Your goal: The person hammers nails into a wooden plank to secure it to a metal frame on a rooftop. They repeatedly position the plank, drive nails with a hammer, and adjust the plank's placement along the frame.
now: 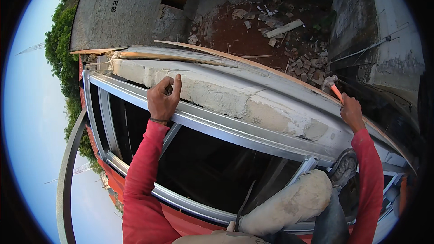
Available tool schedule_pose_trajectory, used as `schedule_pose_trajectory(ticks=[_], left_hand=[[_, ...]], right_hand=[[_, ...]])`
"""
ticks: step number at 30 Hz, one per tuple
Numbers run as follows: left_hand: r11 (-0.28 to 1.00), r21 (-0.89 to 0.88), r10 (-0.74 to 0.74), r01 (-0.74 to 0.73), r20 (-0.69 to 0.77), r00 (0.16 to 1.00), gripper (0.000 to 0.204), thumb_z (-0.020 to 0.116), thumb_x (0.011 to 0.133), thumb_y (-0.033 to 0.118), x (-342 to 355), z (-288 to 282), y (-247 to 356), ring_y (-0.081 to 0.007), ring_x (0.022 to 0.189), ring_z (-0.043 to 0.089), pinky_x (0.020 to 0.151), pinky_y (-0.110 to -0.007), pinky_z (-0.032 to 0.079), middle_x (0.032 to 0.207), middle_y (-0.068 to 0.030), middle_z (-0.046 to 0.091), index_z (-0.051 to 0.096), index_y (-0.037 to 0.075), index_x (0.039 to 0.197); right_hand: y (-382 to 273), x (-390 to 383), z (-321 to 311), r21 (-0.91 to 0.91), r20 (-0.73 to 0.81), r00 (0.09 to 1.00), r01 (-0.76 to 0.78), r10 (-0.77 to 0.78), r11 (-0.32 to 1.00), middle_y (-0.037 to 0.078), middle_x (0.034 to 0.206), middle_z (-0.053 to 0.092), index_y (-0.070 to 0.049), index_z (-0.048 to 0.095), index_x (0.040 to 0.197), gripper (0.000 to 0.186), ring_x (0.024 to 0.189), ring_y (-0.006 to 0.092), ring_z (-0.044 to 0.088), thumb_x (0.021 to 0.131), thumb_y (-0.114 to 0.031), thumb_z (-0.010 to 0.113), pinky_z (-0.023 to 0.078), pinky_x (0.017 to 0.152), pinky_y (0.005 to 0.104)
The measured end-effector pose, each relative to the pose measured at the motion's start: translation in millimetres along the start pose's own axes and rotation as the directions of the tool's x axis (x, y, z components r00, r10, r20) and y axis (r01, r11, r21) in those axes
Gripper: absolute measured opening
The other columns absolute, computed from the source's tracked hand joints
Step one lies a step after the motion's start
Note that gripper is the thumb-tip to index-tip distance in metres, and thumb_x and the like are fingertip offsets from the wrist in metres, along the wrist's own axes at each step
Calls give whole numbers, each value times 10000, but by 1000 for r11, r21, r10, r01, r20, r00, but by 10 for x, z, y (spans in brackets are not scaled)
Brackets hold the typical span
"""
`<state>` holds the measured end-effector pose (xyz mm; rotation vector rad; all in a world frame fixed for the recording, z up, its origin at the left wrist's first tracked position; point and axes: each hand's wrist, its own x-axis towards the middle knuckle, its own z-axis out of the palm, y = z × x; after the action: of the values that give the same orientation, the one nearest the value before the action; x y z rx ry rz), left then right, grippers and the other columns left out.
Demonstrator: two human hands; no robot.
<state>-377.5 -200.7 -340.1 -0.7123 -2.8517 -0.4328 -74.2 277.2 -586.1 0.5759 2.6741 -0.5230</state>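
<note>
My left hand point(163, 97) is over the metal frame point(235, 136) beside the pale plastered ledge point(217, 94), one finger raised and the others curled; anything inside them is too small to make out. At the right, my right hand point(351, 112) grips the orange handle of a hammer point(336, 89), its grey head raised near a long wooden strip point(266, 67) along the ledge's outer edge. My bent knee point(312, 190) and a grey shoe point(342, 168) are on the frame, over dark openings.
Below the ledge lies red earth with rubble point(300, 68) and a broken plank point(284, 28). Concrete walls point(113, 22) point(384, 49) flank it. A bent metal bar point(68, 176) rises at left, with trees point(63, 40) and sky beyond. Red metal point(116, 185) runs below the frame.
</note>
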Motion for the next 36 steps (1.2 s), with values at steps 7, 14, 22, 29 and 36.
schedule_pose_trajectory(ticks=[7, 14, 22, 29, 36], left_hand=[[1000, -9, -6, 7, 12, 1000, 368, 763, 977, 215, -2, 20, -39, -118, 454, 324, 462, -340, 306, 506, -46, 419, 617, 15, 705], [1000, 9, 0, 0, 35, 999, 369, 751, 994, 220, 47, 24, -100, -87, 500, 326, 483, -315, 290, 529, -29, 425, 631, -3, 726], [998, -37, -42, 46, 114, 993, 439, 608, 1103, 301, -13, 88, -336, -66, 630, 349, 575, -261, 313, 671, 25, 416, 616, -28, 812], [989, 74, -142, 127, 277, 950, 465, 576, 1099, 423, 66, 121, -785, -164, 971, 671, 914, -305, 503, 1038, -107, 741, 718, 30, 1303], [1000, -15, 12, -11, 59, 998, 410, 649, 1080, 230, -51, 151, -166, -62, 591, 390, 540, -284, 353, 609, -8, 497, 596, -24, 763]], right_hand=[[633, -219, 146, -60, 49, 993, -108, 111, 992, 267, 906, 687, -22, 581, 1060, 237, 903, 494, 677, 836, 36, 634, 522, 804, 598], [1043, -389, 194, -76, -45, 993, -116, 113, 990, 263, 885, 672, -27, 585, 1061, 218, 878, 494, 667, 850, 17, 617, 507, 785, 602], [1092, -415, -67, -115, -35, 978, -208, 205, 971, 198, 989, 733, -46, 698, 1044, 179, 952, 410, 733, 870, -58, 661, 581, 825, 505], [1290, -539, -54, -126, -56, 974, -227, 222, 966, 200, 973, 754, -45, 714, 1039, 171, 953, 394, 746, 878, -64, 661, 588, 845, 501], [1287, -401, -148, -79, -164, 979, -135, 120, 988, 245, 947, 718, -30, 622, 1106, 196, 906, 454, 705, 924, -50, 552, 547, 816, 559]])
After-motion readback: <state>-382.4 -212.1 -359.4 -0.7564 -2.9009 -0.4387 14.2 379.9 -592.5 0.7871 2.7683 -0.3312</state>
